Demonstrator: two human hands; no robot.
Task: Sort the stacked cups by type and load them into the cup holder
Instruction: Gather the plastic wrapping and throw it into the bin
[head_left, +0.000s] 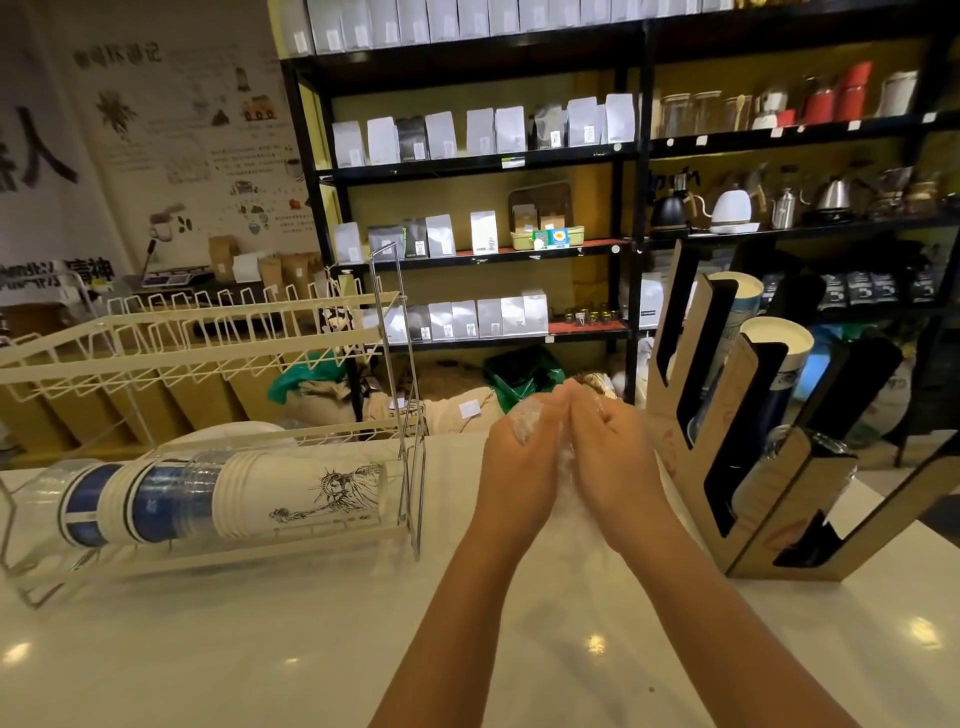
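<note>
A mixed stack of cups (223, 499) lies on its side in the lower tier of a wire rack (208, 332) at the left: clear plastic, blue-banded paper and white paper cups printed with a statue drawing. At the right stands the cardboard cup holder (763, 525), with white-rimmed cups (774, 343) in its back slots and a clear cup (810, 447) in a front slot. My left hand (519, 457) and my right hand (613, 457) are pressed together over the counter between rack and holder, both closed on a clear plastic cup (563, 457), which is mostly hidden between them.
The white counter (311, 649) runs under everything. Behind it stand black shelves (478, 166) with white bags, kettles and jars. Sacks and green bags lie on the floor beyond the counter edge.
</note>
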